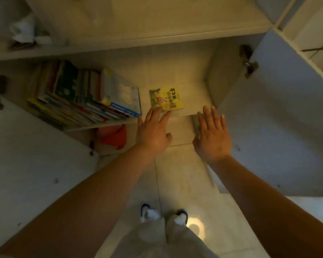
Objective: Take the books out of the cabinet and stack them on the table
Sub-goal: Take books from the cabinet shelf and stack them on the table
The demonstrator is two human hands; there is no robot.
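Inside the open cabinet, a small yellow book (166,100) lies flat on the pale shelf (190,94), near its front edge. A row of several books (82,95) leans on the shelf's left side, the rightmost one blue and white (124,94). My left hand (153,131) is spread open, its fingertips touching the yellow book's near edge. My right hand (212,135) hovers open at the shelf's front edge, right of the yellow book and holding nothing. No table is in view.
White cabinet doors stand open at left (26,164) and right (278,127). A red object (114,137) sits on the shelf below. An upper shelf (119,43) holds a white item at far left. My feet (164,215) stand on pale tiled floor.
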